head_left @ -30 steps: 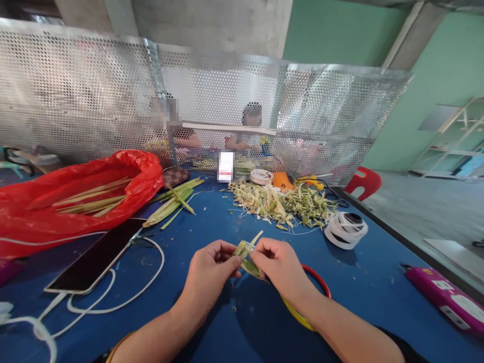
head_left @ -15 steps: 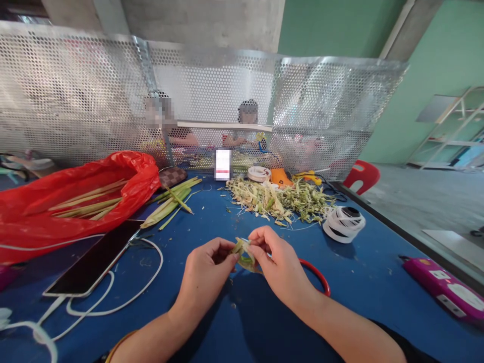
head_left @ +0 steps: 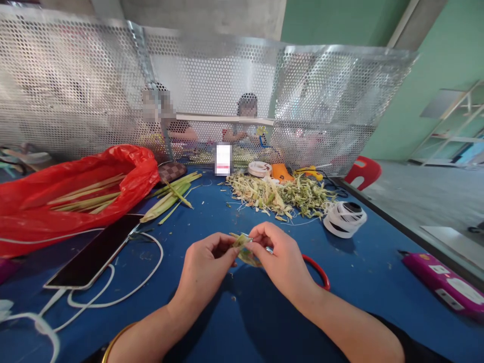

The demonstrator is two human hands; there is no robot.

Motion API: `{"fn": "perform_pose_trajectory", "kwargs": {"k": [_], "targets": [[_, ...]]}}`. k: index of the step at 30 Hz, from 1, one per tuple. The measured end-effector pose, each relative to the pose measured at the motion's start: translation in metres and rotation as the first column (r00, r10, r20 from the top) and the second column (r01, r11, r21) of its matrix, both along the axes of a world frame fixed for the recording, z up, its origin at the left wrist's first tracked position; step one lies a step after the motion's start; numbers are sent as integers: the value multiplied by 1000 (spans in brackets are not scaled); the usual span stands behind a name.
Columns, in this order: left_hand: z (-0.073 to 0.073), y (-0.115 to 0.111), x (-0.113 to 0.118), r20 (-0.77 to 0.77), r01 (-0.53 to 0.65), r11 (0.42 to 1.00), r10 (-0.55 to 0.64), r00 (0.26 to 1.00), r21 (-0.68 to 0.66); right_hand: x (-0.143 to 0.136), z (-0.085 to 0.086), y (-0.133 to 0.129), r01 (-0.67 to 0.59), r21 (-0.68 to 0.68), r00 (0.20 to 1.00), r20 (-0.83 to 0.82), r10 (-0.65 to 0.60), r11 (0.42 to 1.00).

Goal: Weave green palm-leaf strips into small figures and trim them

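Near the middle of the blue table [head_left: 181, 262], my left hand [head_left: 207, 262] pinches one side of a small pale-green leafy piece [head_left: 247, 254]. My right hand [head_left: 278, 259] grips its other side, fingertips close to those of the left. A bit of metal shows between the right fingers, and a red loop handle [head_left: 319, 272] sticks out beyond that hand; how it is held is hidden. Ahead lies a pile of pale and green plant scraps [head_left: 272, 196]. Long green leaves [head_left: 170, 201] rest to the left of the pile.
A red plastic bag [head_left: 136, 166] with stalks, a tablet [head_left: 91, 257] and white cables [head_left: 151, 272] are left. Right are a white spool [head_left: 342, 227] and a purple object [head_left: 440, 282]. A lit phone [head_left: 223, 160] stands before a perforated metal screen [head_left: 212, 65]; two people sit behind it.
The leafy piece has turned slightly and looks more folded between my fingertips. Both hands stay close together. The whole view has shifted a little, with the background sitting higher.
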State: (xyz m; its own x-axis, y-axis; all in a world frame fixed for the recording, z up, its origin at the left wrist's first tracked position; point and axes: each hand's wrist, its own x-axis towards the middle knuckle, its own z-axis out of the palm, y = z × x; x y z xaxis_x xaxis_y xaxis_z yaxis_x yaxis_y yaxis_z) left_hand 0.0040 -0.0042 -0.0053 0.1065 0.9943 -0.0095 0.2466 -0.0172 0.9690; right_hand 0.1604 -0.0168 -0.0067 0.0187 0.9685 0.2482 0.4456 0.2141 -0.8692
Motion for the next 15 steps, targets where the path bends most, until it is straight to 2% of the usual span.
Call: {"fn": "perform_pose_trajectory", "kwargs": {"k": [3, 8, 15], "targets": [[0, 1, 0, 39, -8, 1000, 8, 999, -8, 0, -1, 0, -46, 9, 999, -11, 46, 999], [-1, 1, 1, 28, 7, 999, -6, 1000, -32, 1, -1, 3, 23, -50, 999, -21, -24, 999], [2, -2, 2, -33, 86, 995, -87, 996, -42, 0, -1, 3, -34, -128, 986, -167, 13, 991]]}}
